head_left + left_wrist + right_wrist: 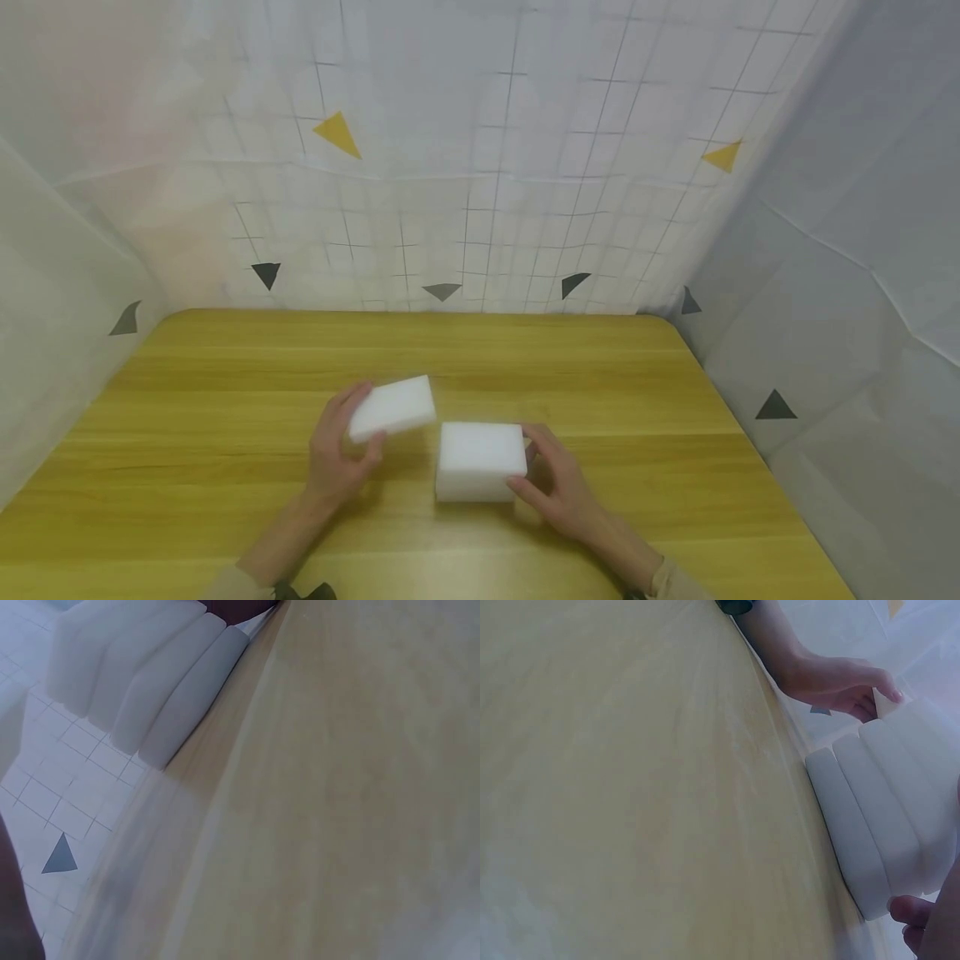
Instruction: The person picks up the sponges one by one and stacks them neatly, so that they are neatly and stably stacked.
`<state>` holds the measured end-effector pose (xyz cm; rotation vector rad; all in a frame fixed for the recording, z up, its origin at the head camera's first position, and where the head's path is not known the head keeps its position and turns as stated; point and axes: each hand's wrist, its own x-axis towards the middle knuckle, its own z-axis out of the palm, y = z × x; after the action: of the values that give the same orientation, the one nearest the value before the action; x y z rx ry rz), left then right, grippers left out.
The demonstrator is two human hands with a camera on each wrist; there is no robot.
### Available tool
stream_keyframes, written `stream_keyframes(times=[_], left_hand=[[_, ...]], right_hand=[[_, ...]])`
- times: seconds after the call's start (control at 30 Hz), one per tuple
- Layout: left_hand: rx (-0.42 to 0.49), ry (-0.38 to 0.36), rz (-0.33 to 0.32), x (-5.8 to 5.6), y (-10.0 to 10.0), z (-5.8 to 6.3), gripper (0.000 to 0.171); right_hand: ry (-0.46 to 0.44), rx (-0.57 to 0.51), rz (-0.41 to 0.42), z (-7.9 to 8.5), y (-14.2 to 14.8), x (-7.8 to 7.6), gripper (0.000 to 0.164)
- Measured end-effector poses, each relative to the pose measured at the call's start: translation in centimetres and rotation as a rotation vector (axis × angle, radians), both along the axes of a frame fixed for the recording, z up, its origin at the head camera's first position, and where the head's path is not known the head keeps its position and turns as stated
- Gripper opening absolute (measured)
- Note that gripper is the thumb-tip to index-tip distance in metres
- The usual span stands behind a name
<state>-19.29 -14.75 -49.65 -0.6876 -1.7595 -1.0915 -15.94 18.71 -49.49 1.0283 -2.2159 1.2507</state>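
Note:
My left hand holds a white rectangular sponge between thumb and fingers, tilted and raised over the table, left of a stack. That stack of white sponges stands on the table; both wrist views show several flat layers lying one on another. At its right end is my right hand, with the thumb on the near corner and fingers at the far side, gripping it. In the right wrist view the left hand appears beyond the stack, its sponge mostly hidden behind the layers.
The wooden table has rounded far corners. White sheeting with grid lines and yellow and dark triangles rises behind it. Plain pale sheets hang at the left and right.

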Motion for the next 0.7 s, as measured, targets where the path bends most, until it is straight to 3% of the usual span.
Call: stream_keyframes(times=[0.4, 0.7], left_hand=[[0.012, 0.089, 0.003, 0.5, 1.0, 0.9, 0.058], [0.016, 0.139, -0.028, 1.5, 2.1, 2.4, 0.056]], right_hand=[[0.002, 0.006, -0.003, 0.1, 0.0, 0.0, 0.062], [0.008, 0.008, 0.001, -0.1, 0.1, -0.1, 0.062]])
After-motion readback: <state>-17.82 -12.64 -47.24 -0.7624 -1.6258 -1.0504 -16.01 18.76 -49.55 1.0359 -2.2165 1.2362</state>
